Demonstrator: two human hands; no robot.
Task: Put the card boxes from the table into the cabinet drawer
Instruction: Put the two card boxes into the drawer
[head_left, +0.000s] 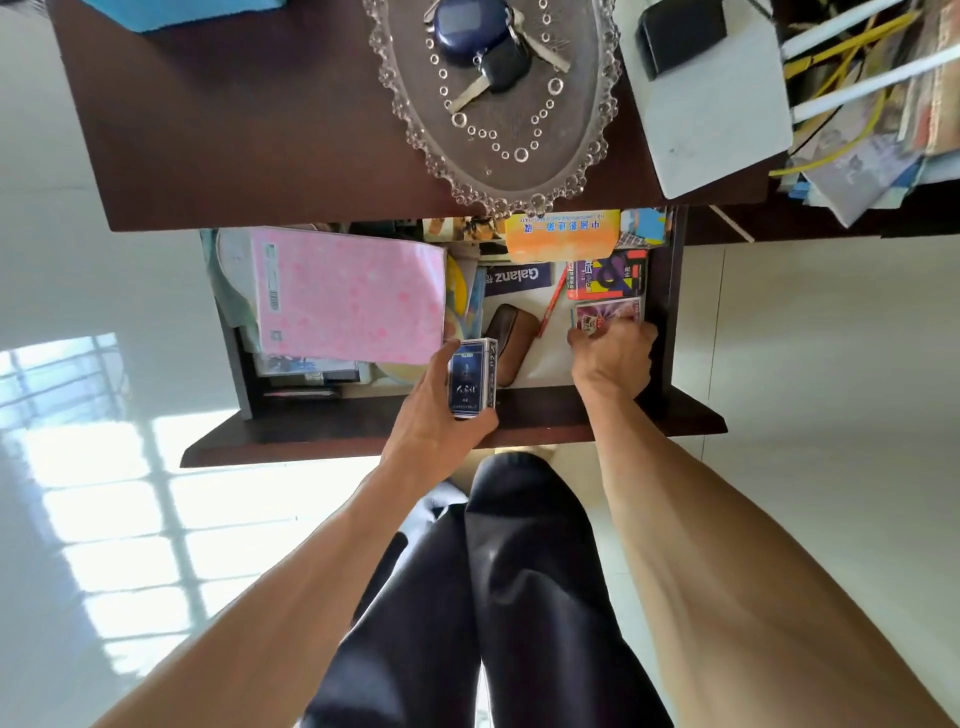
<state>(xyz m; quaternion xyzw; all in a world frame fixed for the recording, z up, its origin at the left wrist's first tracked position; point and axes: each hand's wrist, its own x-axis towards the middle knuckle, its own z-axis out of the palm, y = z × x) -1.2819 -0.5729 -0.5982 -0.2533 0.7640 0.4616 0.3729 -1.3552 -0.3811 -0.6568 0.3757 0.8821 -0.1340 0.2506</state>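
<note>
The cabinet drawer (519, 415) stands pulled out below the dark table top (234, 130). My left hand (431, 415) grips a dark blue card box (471, 379) upright above the drawer's front edge. My right hand (613, 358) reaches into the drawer's right side, its fingers on a purple and pink card box (605, 314) that lies flat near the right wall. Another red and purple box (608, 275) lies just behind that one.
The drawer also holds a pink booklet (348, 296), a brown case (511, 338), a red pencil (553, 301), an orange case (563, 236) and papers. On the table top are a glass tray (415, 130) with keys and a white box (717, 104). My knees sit below the drawer.
</note>
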